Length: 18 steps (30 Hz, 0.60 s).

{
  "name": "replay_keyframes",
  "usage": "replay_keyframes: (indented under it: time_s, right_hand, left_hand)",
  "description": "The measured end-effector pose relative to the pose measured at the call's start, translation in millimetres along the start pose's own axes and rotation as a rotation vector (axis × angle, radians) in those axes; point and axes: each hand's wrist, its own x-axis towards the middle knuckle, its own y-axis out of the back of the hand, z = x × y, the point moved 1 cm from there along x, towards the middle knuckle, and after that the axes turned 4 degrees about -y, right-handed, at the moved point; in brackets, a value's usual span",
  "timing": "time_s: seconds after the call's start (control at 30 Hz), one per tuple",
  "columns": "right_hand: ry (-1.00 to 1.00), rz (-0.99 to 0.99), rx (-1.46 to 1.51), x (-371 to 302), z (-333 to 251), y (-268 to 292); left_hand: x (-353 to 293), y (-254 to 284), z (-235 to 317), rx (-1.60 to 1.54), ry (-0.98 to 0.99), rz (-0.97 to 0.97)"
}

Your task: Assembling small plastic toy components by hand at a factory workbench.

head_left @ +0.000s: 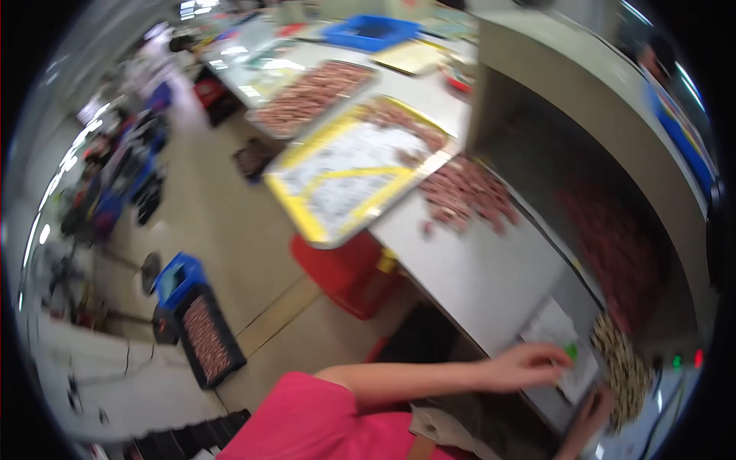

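My left hand [530, 366] is over the near right end of the white worktable [475, 280], its fingers curled together. A small bright green thing [571, 351] shows at its fingertips, too blurred to name. Under and beside it lies a white sheet or flat packet [552, 326]. My right hand [594, 412] is lower and further right, beside a pile of small pale greenish-brown pieces [619, 372]. Its fingers are smeared, and I cannot see whether they hold anything.
A yellow-edged metal tray [322, 192] juts over the table edge, with small reddish-brown pieces heaped [468, 195] next to it. Behind stands another filled tray [314, 96] and a blue tray [370, 32]. A red stool [345, 272] and a black crate [205, 337] are on the floor.
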Motion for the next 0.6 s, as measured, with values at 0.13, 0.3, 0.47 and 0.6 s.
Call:
replay_keyframes:
  time_s: [0.13,0.3,0.47,0.6]
  right_hand:
    - [-0.052,-0.179,0.165,29,-49,7]
    - [-0.204,-0.125,0.254,40,-39,21]
    - [-0.175,-0.057,0.296,31,-25,33]
    - [-0.211,-0.086,0.339,34,-33,35]
  left_hand:
    - [9,5,11,0.006,0.276,0.112]
    - [25,-6,-3,0.009,0.279,0.128]
    - [29,-17,-11,-0.013,0.283,0.103]
    - [28,-13,-9,-0.038,0.246,0.088]
